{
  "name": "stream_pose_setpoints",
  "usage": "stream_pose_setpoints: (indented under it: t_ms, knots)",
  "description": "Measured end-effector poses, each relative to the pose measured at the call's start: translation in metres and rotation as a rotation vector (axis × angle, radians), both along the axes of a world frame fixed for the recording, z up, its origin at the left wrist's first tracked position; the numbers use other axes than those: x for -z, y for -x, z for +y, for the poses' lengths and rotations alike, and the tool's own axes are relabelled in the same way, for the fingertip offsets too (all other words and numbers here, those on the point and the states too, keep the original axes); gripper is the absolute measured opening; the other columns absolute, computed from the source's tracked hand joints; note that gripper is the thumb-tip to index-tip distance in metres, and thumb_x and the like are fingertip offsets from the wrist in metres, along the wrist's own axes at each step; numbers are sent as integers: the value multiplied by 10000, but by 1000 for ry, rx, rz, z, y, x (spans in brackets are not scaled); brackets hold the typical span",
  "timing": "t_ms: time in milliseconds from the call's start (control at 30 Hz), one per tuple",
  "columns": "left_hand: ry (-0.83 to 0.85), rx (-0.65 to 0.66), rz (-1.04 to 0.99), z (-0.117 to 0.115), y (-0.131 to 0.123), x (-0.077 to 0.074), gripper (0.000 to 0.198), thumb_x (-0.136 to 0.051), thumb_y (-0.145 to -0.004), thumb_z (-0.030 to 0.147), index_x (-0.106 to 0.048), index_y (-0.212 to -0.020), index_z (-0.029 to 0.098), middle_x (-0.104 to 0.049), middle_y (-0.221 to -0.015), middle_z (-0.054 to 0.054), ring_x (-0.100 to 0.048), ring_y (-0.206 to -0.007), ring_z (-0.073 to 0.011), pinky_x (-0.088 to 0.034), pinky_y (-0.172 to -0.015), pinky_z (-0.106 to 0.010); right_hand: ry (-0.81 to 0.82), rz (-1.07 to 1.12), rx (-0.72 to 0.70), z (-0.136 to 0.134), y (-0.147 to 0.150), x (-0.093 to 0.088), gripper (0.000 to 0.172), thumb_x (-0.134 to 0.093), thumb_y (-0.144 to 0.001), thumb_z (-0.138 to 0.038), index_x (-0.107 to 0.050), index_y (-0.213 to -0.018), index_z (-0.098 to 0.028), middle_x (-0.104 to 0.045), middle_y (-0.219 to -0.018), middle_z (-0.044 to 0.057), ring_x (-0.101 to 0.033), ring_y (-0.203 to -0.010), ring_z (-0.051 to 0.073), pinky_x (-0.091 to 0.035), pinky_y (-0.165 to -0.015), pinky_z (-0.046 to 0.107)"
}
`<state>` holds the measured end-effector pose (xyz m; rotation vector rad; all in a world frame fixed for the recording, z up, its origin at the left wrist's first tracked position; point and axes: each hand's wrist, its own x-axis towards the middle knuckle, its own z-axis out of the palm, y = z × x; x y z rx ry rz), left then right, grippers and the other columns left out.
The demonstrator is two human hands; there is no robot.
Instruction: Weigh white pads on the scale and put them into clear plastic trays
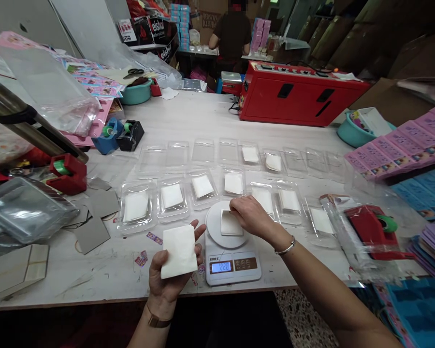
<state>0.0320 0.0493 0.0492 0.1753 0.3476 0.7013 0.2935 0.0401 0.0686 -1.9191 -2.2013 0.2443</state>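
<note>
White counter (174, 116) takes up most of the frame; red machine (300, 94), upper right, is well clear of the work. Clear plastic trays (203, 152) run in two rows across the centre, several w/ white paper stacks inside; best keep these off the scale's edges. Digital scale (235, 277), lower centre, needs to sit flat w/ nothing leaning on its round plate (213, 228). R hand (252, 215) is over the plate, fingers curled together at the upper-right corner of the weighed stack (229, 224); for a true reading, fingers & wrist should be fully off it. L hand (163, 282), lower centre-left, has a loose grip, thumb vs. fingers, on the spare stack (179, 251); hold it square, clear of the plate, so add'l sheets peel off easily. Center each stack on the plate, imo, & let digits settle.

Hard to see: both forearms cut off at bottom; trays at far R blurred; R fingertips hidden, so can't tell if that grip pinches or just rests. Sheet count unclear. Display (221, 267) lit, digits too fuzzy to trust.
</note>
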Motion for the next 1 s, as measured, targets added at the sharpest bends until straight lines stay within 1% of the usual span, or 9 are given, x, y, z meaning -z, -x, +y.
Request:
stream_pose_setpoints:
  t_ms: [167,267,367,533,633,700,833,1000]
  knots:
    - [3,20,-7,-1,-5,-1,796,-726,-615,296,-498,-1347,82,-565,-1343,-197,-560,-786,-165,-519,-700,-299,-2,0,-3,2,-1,2,183,-452,-898,-59,-500,-775,-185,-607,-765,27,-496,-702,163,-289,-683,287]
    - [0,26,-2,0,-5,-1,808,-729,-609,309,-496,-1352,94,-568,-1338,-192,-563,-782,-167,-519,-696,-298,5,14,-7,1,0,-2,191,-446,-893,-53,-497,-766,-186,-601,-753,26,-500,-695,163,-301,-690,289]
    - [-6,21,5,0,-3,0,839,-728,-612,317,-466,-1376,90,-557,-1346,-198,-562,-791,-172,-519,-705,-303,27,91,-27,-5,-1,-17,182,-454,-886,-66,-497,-761,-191,-586,-727,15,-495,-670,154,-327,-697,289]
    - [-8,-10,26,3,1,3,885,-720,-613,317,-417,-1415,97,-557,-1342,-200,-560,-796,-178,-522,-724,-318,25,239,-53,-21,-4,-58,153,-469,-904,-119,-515,-787,-205,-600,-746,-4,-500,-670,131,-367,-687,273]
    - [-14,-13,20,4,1,4,873,-729,-601,311,-442,-1395,90,-570,-1326,-201,-566,-792,-177,-530,-723,-317,20,266,-50,-27,-6,-75,137,-487,-908,-141,-520,-793,-207,-601,-760,-6,-511,-693,127,-377,-672,263]
    - [-19,-5,15,4,0,3,858,-737,-599,304,-460,-1380,85,-580,-1313,-205,-573,-792,-177,-534,-725,-316,16,278,-46,-29,-7,-80,129,-496,-912,-153,-518,-797,-209,-595,-755,-10,-509,-694,126,-381,-669,262]
    - [-22,1,14,4,-1,1,858,-750,-604,300,-456,-1381,85,-592,-1294,-207,-585,-797,-176,-535,-736,-310,6,291,-62,-32,-7,-83,131,-480,-927,-176,-511,-805,-212,-586,-754,-7,-507,-685,130,-382,-673,275]
    - [-33,1,39,5,-3,0,942,-778,-581,300,-397,-1421,108,-634,-1225,-186,-599,-796,-183,-533,-740,-305,5,274,-80,-36,-4,-89,154,-449,-936,-175,-500,-795,-213,-583,-746,-4,-507,-671,131,-382,-678,286]
